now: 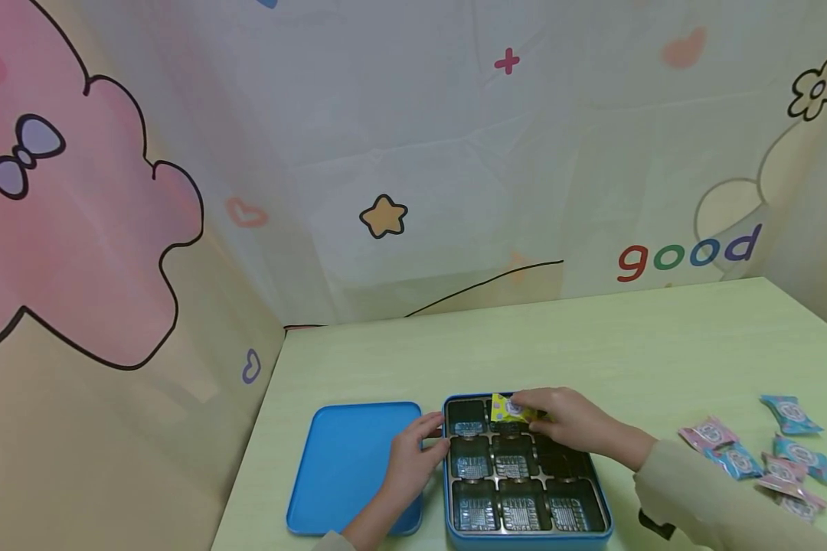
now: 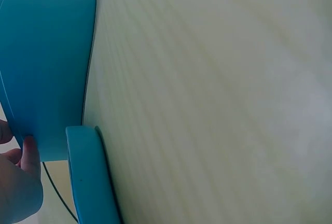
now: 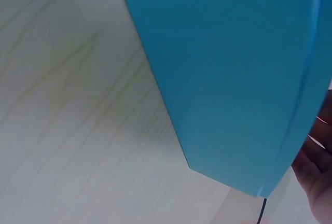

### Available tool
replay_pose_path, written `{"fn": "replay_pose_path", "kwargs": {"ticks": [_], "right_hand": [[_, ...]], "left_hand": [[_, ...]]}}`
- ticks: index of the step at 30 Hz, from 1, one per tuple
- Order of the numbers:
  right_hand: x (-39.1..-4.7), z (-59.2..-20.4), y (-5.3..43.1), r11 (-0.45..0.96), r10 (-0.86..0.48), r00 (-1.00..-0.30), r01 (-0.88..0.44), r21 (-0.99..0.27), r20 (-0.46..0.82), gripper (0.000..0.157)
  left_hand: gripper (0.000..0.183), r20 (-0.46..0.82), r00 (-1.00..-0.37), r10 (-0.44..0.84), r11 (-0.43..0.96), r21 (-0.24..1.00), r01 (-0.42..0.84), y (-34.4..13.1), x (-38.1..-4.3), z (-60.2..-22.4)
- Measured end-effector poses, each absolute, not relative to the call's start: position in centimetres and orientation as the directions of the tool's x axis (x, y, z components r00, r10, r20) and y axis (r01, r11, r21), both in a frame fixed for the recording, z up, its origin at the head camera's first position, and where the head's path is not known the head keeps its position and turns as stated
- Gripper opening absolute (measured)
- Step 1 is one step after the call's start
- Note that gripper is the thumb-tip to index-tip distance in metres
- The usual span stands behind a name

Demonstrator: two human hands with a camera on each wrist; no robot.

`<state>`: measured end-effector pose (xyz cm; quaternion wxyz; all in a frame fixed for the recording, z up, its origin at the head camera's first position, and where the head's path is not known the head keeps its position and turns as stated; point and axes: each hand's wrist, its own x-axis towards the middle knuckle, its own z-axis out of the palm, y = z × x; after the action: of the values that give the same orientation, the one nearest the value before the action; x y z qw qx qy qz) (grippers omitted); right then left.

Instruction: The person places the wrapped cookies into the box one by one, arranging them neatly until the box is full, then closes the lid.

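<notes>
A blue tin box point(image 1: 531, 542) with a dark tray of square compartments point(image 1: 522, 506) sits at the front middle of the table. My right hand point(image 1: 572, 417) pinches a small yellow candy packet point(image 1: 508, 409) over the back middle compartment. In the right wrist view, part of the right hand point(image 3: 317, 156) shows past the box's blue side wall point(image 3: 228, 79). My left hand point(image 1: 413, 459) rests its fingers against the box's left edge. The left wrist view has the left hand's fingertips point(image 2: 31, 154) touching the blue wall point(image 2: 49, 68) near its rim.
A blue lid point(image 1: 351, 467) lies flat left of the box, close beside it. To the right, several pink and blue candy packets point(image 1: 737, 461) lie in a loose cluster on the pale table point(image 1: 524, 344). A printed cloth point(image 1: 441, 138) hangs behind the table.
</notes>
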<state>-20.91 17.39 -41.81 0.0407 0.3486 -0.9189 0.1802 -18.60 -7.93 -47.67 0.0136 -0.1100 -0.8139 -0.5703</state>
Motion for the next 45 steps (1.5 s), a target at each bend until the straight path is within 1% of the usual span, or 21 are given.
{"fn": "replay_pose_path", "kwargs": {"ticks": [6,15,19,24,27,31,34,39,45], "right_hand": [[-21.0,-41.7,17.0,0.695,-0.634,-0.752,-0.657,-0.292,0.182,0.036],[-21.3,-41.2,16.6,0.72,-0.628,-0.766,-0.64,-0.27,0.14,0.032],[-21.4,-41.2,16.5,0.727,-0.625,-0.771,-0.631,-0.269,0.119,0.03],[-21.5,-41.1,16.4,0.724,-0.634,-0.766,-0.636,-0.266,0.107,0.03],[-21.5,-40.9,16.1,0.716,-0.646,-0.757,-0.646,-0.264,0.101,0.03],[-21.6,-40.9,16.0,0.728,-0.641,-0.764,-0.635,-0.259,0.072,0.031],[-21.6,-41.0,16.1,0.739,-0.634,-0.772,-0.622,-0.256,0.048,0.035],[-21.7,-41.1,16.1,0.731,-0.645,-0.764,-0.628,-0.265,0.032,0.036],[-21.8,-41.2,16.2,0.731,-0.643,-0.766,-0.622,-0.283,0.022,0.036]], "left_hand": [[0.039,0.128,-0.979,0.157,0.323,0.931,0.173,-7.9,-18.6,-47.7],[0.038,0.143,-0.977,0.156,0.319,0.929,0.187,-7.9,-18.6,-47.8],[0.038,0.13,-0.98,0.151,0.318,0.932,0.173,-7.9,-18.6,-47.8],[0.038,0.127,-0.98,0.152,0.309,0.936,0.169,-7.9,-18.6,-47.8],[0.037,0.126,-0.98,0.152,0.301,0.939,0.167,-7.7,-17.8,-46.2],[0.036,0.118,-0.981,0.151,0.301,0.94,0.16,-7.5,-17.0,-44.5],[0.036,0.114,-0.982,0.15,0.293,0.943,0.155,-7.6,-17.6,-45.5],[0.037,0.121,-0.982,0.148,0.29,0.944,0.16,-7.8,-18.4,-47.3],[0.038,0.148,-0.976,0.16,0.287,0.939,0.189,-7.9,-18.5,-47.6]]}}
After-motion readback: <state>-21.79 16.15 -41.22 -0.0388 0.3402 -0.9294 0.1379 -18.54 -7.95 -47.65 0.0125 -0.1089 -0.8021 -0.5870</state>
